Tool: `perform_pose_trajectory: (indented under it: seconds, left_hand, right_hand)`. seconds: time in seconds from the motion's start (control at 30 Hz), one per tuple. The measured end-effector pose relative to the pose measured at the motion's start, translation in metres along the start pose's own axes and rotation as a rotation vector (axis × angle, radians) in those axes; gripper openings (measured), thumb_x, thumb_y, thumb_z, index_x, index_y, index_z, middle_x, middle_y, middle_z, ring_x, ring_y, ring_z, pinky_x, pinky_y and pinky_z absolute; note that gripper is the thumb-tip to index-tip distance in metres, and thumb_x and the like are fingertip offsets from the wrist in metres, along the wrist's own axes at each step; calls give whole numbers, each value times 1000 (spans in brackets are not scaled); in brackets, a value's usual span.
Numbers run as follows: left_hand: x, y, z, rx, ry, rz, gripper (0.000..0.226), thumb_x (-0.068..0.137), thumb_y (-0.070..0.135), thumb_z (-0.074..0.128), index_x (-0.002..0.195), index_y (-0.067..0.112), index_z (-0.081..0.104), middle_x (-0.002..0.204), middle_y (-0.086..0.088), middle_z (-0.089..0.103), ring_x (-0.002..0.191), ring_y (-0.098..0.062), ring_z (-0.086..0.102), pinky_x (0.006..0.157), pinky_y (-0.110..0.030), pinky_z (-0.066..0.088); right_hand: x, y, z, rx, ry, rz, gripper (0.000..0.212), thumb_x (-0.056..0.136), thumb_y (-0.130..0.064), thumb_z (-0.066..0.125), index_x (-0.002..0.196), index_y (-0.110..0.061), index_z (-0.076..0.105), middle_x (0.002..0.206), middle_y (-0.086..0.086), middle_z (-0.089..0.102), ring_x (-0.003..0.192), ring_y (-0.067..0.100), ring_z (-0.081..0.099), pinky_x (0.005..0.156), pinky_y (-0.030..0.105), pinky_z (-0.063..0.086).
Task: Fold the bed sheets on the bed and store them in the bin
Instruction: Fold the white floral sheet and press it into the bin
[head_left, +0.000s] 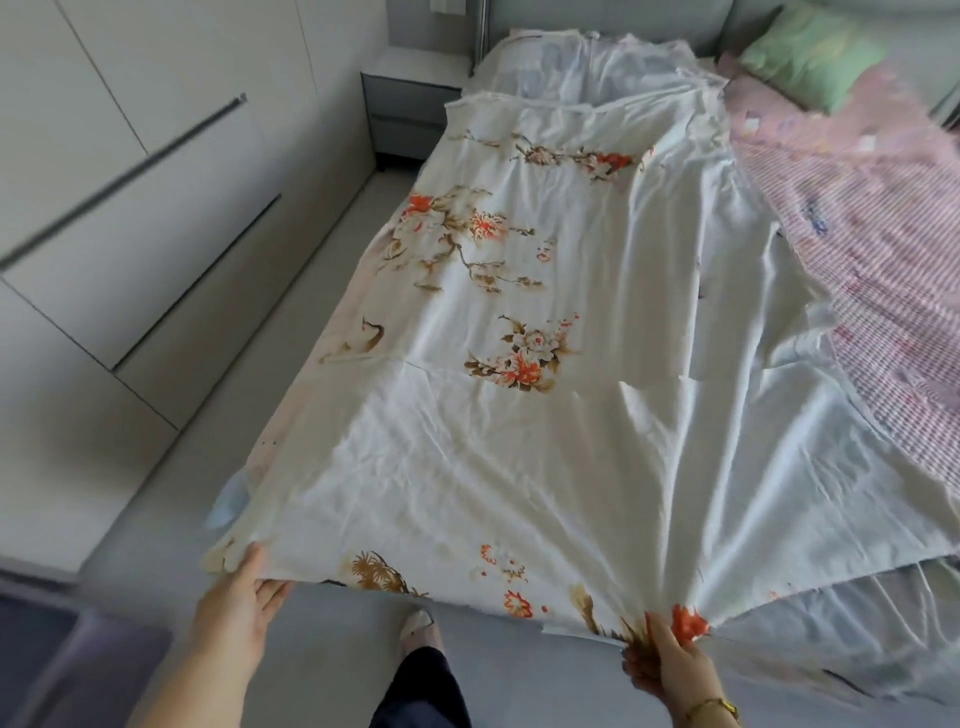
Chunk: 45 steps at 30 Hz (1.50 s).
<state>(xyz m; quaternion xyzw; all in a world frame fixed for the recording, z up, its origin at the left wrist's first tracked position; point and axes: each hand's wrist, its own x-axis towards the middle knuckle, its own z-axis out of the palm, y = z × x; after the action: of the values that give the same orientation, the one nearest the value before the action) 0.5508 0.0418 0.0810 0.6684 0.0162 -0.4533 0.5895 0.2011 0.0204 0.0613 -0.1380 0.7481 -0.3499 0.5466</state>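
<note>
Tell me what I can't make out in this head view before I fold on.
All in the head view:
- Bin: none recognisable; the purple shape at lower left is blurred and cut by the frame edge.
- Right hand: fingertips buried in the bunched floral sheet.
- Left hand: fingers partly under the sheet's corner.
- Sheet's far end: blur merges its layers near the headboard.
- Sheet's right edge: cut off by the frame.
</note>
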Motion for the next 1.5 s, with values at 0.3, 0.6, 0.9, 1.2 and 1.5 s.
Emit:
perform_pose_trajectory:
  seconds: [0.3, 0.6, 0.9, 1.2, 1.5]
  left_hand:
    - [-25, 39, 34, -42, -72, 110, 26, 99, 5, 32, 117, 15, 50, 114, -6, 49, 94, -20, 53, 93, -33, 36]
    - [-22, 112, 81, -87, -137, 264, 16, 99, 20, 37, 101, 9, 48, 90, -2, 54, 79, -9, 51, 89, -30, 41]
    - [73, 169, 169, -95, -103, 317, 17, 98, 20, 42, 82, 21, 49, 87, 5, 55, 78, -3, 54, 62, -10, 49]
    - [185, 224, 280, 26, -102, 327, 12, 96, 22, 48, 100, 13, 54, 86, 5, 57, 75, -4, 57, 71, -13, 47]
    - [263, 177, 333, 851, -326, 238, 49, 100, 29, 36, 146, 21, 24, 154, 0, 21, 140, -20, 22, 111, -34, 20]
  right_hand:
    - [-3, -56, 2, 326, -100, -75, 18, 94, -4, 45, 107, -15, 44, 55, 9, 63, 36, 11, 60, 35, 19, 48]
    - [-1, -173, 4, 335, -179, -410, 47, 94, -7, 45, 53, -10, 68, 48, -7, 63, 48, 3, 62, 47, 18, 54]
    - [53, -265, 72, 192, -92, -501, 48, 92, -14, 51, 47, -13, 68, 48, -10, 64, 51, 1, 62, 57, 13, 53]
    - [121, -358, 149, -125, 133, -526, 32, 92, -26, 51, 63, -13, 49, 65, 6, 49, 61, 20, 45, 69, 30, 40]
    - [227, -381, 200, -853, -231, -489, 43, 95, -9, 44, 137, -8, 38, 141, 11, 41, 132, 25, 36, 105, 27, 27]
